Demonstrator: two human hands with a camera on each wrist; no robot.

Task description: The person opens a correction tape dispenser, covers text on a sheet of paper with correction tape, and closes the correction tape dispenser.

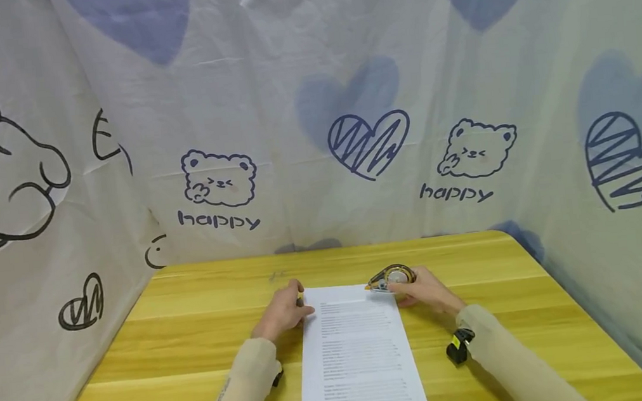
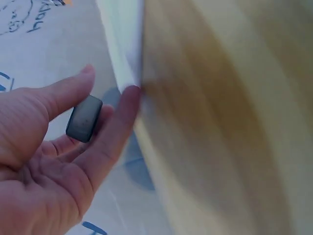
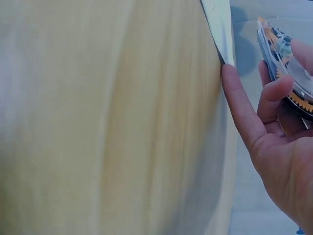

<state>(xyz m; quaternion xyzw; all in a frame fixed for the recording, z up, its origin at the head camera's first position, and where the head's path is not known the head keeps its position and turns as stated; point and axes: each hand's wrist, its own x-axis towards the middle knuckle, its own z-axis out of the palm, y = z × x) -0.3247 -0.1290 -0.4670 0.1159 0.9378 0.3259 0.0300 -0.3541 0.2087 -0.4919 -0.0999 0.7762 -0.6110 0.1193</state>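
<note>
A printed sheet of paper lies lengthwise on the wooden table, its far end between the two hands. My left hand is at the far left edge of the sheet, one fingertip touching the paper's edge in the left wrist view. Between its thumb and curled fingers it holds a small dark grey block-shaped piece. My right hand grips a clear correction tape dispenser with an orange tip, over the far right corner. In the right wrist view a finger of that hand touches the paper's edge.
The yellow wood-grain table extends to both sides of the sheet. A pale cloth with hearts and bear drawings hangs behind the table's far edge and along both sides. A small black device is strapped at the right wrist.
</note>
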